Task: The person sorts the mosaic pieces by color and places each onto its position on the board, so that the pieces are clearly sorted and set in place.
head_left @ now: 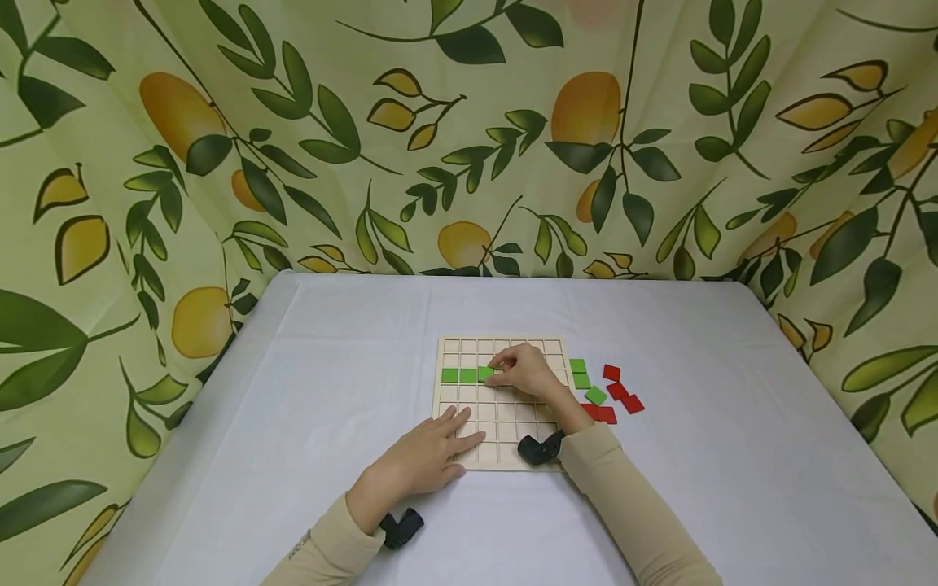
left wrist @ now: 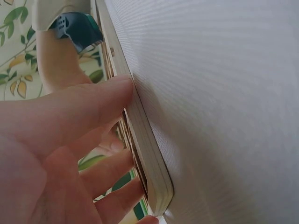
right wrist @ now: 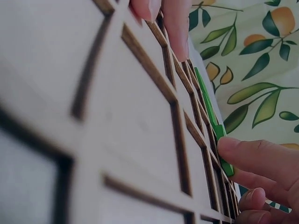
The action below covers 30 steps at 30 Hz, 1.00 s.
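Note:
A wooden grid board [head_left: 487, 415] lies flat on the table. Three green square tiles sit side by side in one row toward its far left: a left tile [head_left: 450, 375], a middle tile [head_left: 467, 375] and a right one [head_left: 484, 373]. My right hand [head_left: 526, 371] pinches that right tile; the right wrist view shows the thumb against the green tile [right wrist: 225, 161], which stands slightly proud of the grid. With fingers spread, my left hand [head_left: 428, 454] rests on the board's near left corner. Its thumb [left wrist: 107, 95] touches the board's edge in the left wrist view.
Right of the board lie more green tiles [head_left: 596, 395] and several red tiles [head_left: 632, 404], some partly behind the right forearm. A white cloth [head_left: 352, 358] covers the table. A leaf-and-fruit patterned curtain [head_left: 469, 163] hangs behind. Black devices [head_left: 401, 529] sit at both wrists.

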Each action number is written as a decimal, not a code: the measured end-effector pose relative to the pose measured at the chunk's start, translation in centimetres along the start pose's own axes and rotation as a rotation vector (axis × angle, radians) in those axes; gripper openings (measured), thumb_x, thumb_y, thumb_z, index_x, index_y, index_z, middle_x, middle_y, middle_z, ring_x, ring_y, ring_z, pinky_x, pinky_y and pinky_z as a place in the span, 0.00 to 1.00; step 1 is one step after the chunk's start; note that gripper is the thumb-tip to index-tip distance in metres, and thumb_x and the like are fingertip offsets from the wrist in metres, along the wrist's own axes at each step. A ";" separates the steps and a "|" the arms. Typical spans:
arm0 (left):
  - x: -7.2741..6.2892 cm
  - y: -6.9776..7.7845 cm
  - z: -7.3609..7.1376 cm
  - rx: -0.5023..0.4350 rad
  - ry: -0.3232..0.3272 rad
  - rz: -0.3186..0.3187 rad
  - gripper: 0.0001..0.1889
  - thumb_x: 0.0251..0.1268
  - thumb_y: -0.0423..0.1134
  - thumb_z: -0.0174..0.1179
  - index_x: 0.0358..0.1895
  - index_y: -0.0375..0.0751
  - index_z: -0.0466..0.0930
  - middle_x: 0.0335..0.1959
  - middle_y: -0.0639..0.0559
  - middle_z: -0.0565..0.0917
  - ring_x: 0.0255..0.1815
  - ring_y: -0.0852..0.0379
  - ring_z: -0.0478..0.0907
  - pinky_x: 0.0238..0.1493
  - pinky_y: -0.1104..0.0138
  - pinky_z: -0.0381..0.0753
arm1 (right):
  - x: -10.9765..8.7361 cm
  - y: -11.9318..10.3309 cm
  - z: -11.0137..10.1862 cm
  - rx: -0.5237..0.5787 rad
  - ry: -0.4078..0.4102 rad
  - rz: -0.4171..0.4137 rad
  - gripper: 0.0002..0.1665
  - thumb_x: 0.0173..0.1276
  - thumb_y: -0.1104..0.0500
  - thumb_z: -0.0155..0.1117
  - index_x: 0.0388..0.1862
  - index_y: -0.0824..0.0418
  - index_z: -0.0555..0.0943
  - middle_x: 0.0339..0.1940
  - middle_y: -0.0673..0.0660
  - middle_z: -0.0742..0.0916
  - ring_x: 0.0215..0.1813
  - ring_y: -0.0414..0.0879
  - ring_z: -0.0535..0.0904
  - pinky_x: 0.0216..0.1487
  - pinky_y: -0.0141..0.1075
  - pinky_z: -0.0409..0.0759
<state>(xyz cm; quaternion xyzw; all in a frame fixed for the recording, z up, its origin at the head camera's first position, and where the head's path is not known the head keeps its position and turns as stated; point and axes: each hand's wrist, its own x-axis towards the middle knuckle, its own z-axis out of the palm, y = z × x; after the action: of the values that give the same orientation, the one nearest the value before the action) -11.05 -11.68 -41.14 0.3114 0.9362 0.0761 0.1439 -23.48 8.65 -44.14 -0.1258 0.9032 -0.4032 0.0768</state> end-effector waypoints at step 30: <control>0.1 -0.1 0.2 0.010 0.007 0.006 0.27 0.68 0.45 0.57 0.70 0.56 0.67 0.76 0.44 0.61 0.78 0.43 0.58 0.73 0.49 0.68 | -0.5 0.2 -0.2 0.042 -0.034 0.027 0.15 0.51 0.60 0.77 0.38 0.64 0.87 0.19 0.49 0.74 0.26 0.41 0.66 0.28 0.28 0.64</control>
<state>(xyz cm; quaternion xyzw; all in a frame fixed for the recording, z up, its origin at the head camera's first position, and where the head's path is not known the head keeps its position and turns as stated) -11.10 -11.72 -41.38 0.3149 0.9361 0.0729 0.1388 -23.13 9.06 -44.20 -0.1186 0.8946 -0.4190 0.1005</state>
